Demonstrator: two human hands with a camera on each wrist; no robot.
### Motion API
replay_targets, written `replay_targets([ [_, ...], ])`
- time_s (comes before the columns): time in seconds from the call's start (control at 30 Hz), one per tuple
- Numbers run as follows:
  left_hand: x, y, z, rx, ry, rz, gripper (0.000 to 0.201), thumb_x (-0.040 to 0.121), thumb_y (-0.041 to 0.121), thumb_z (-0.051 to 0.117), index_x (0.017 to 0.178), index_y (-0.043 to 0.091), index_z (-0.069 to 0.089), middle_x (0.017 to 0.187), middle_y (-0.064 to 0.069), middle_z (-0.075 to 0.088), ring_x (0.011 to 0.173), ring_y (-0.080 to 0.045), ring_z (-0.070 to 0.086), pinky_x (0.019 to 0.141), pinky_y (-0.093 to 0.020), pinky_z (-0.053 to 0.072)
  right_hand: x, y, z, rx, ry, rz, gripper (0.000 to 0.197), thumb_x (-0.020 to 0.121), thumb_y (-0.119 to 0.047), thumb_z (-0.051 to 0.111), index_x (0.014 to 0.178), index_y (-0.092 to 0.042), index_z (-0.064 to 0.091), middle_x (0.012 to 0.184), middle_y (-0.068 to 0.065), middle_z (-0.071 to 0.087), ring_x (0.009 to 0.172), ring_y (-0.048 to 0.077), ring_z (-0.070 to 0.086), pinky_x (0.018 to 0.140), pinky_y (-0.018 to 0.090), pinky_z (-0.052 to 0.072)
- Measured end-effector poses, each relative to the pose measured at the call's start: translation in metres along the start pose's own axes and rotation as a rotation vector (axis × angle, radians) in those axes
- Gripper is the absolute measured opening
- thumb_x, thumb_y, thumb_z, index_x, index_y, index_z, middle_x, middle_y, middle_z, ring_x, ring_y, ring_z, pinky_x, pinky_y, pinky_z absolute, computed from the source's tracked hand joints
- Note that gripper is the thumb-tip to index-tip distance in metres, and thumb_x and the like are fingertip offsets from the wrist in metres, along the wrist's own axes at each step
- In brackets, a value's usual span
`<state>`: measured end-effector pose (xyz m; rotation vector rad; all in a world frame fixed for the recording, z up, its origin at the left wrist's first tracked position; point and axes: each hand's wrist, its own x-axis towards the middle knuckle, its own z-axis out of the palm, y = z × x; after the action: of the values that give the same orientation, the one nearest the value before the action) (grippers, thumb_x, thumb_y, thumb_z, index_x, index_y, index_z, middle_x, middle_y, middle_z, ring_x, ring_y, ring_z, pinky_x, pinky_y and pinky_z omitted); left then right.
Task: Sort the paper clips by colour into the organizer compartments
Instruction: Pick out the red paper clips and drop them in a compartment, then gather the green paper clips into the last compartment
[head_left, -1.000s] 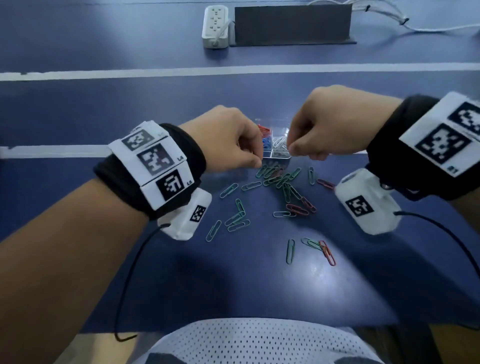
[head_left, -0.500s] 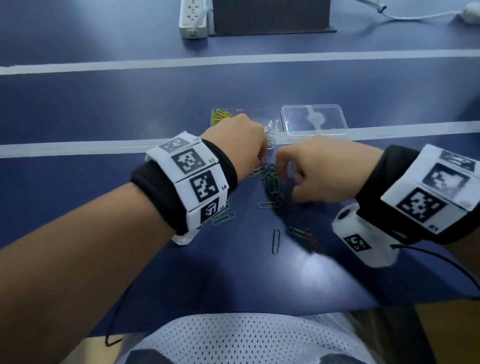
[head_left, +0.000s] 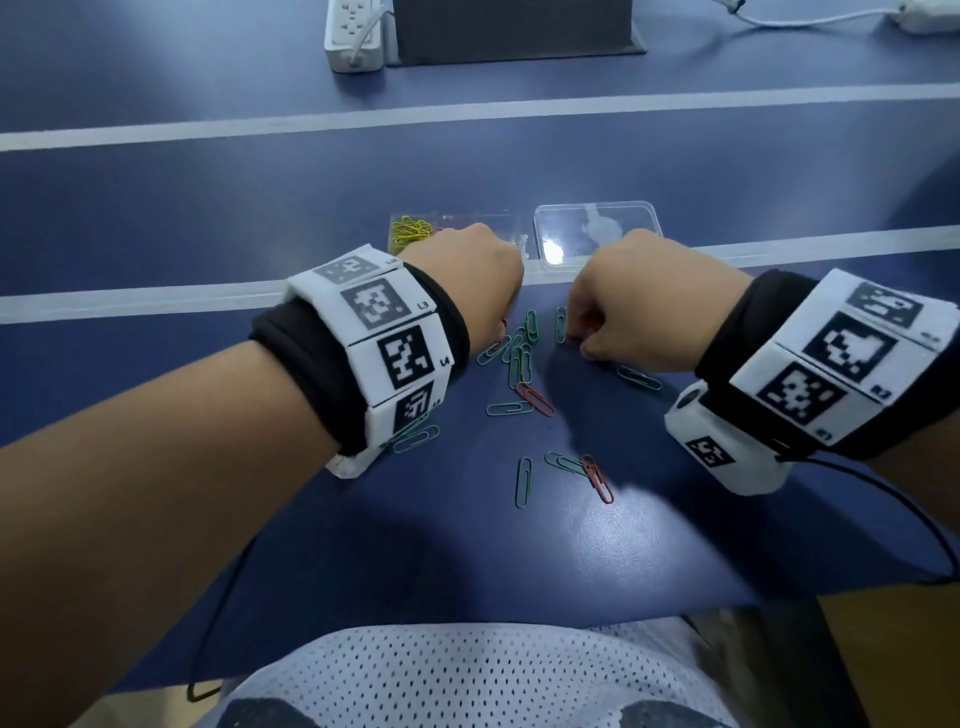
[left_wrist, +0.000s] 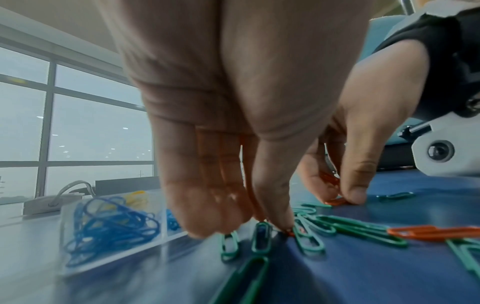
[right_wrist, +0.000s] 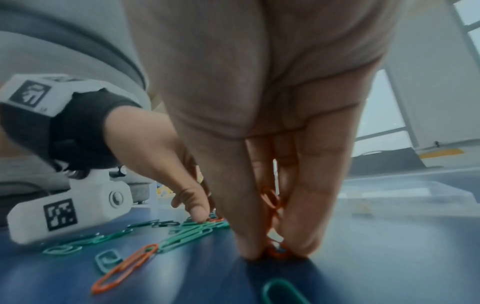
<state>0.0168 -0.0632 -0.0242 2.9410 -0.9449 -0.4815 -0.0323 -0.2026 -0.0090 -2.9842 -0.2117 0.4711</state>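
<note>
Loose green paper clips (head_left: 519, 358) and a few red paper clips (head_left: 535, 399) lie scattered on the blue table. My left hand (head_left: 500, 323) reaches down at the pile's far left, its thumb and fingertips (left_wrist: 279, 221) pinching a red clip (left_wrist: 289, 233) on the table. My right hand (right_wrist: 275, 253) pinches another red clip (right_wrist: 279, 250) against the table, with more red clips (right_wrist: 270, 197) held between its fingers. The clear organizer (head_left: 506, 221) stands just behind my left hand, with yellow clips (head_left: 410, 231) and blue clips (left_wrist: 109, 222) in separate compartments.
The organizer's clear lid (head_left: 597, 234) lies to its right, behind my right hand. A power strip (head_left: 356, 31) and a dark block (head_left: 514, 26) stand at the far edge. A white stripe (head_left: 130, 299) crosses the table. More clips (head_left: 571, 465) lie nearer me.
Both hands have come down from over the organizer to the clip pile, and their fingertips now touch the table. The head view has tilted down.
</note>
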Motion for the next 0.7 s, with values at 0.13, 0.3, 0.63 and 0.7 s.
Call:
replay_targets([
  [0.13, -0.002, 0.0, -0.001, -0.001, -0.036, 0.018, 0.017, 0.086, 0.017, 0.055, 0.092, 0.008, 0.067, 0.095, -0.015, 0.065, 0.098, -0.034, 0.062, 0.081, -0.04, 0.053, 0.0, -0.003, 0.001, -0.014, -0.007, -0.027, 0.024, 0.075, -0.014, 0.059, 0.095, -0.022, 0.07, 0.078, -0.001, 0.066, 0.089, 0.027, 0.059, 0.069, 0.027, 0.046],
  [0.3, -0.007, -0.003, -0.003, -0.006, -0.043, 0.022, 0.022, 0.087, 0.013, 0.049, 0.098, 0.006, 0.068, 0.1, -0.014, 0.068, 0.097, -0.032, 0.062, 0.082, -0.037, 0.051, -0.009, -0.007, -0.003, 0.118, -0.041, -0.064, 0.026, 0.077, -0.014, 0.054, 0.092, -0.023, 0.074, 0.066, -0.009, 0.059, 0.075, 0.018, 0.054, 0.072, 0.023, 0.045],
  [0.63, -0.012, 0.001, -0.004, 0.009, -0.027, 0.059, 0.018, 0.084, 0.021, 0.06, 0.091, 0.007, 0.069, 0.086, -0.013, 0.062, 0.093, -0.032, 0.062, 0.072, -0.034, 0.047, -0.017, -0.032, 0.015, -0.087, -0.067, -0.186, 0.003, 0.078, -0.018, 0.056, 0.076, -0.016, 0.054, 0.074, 0.008, 0.047, 0.071, 0.031, 0.05, 0.063, 0.029, 0.039],
  [0.7, -0.015, 0.002, -0.006, 0.008, -0.042, 0.07, 0.015, 0.082, 0.016, 0.056, 0.084, 0.007, 0.068, 0.078, -0.009, 0.058, 0.087, -0.03, 0.062, 0.07, -0.032, 0.048, -0.018, -0.032, 0.016, -0.083, -0.053, -0.185, 0.002, 0.077, -0.016, 0.055, 0.077, -0.015, 0.053, 0.077, 0.008, 0.051, 0.075, 0.032, 0.053, 0.064, 0.029, 0.04],
])
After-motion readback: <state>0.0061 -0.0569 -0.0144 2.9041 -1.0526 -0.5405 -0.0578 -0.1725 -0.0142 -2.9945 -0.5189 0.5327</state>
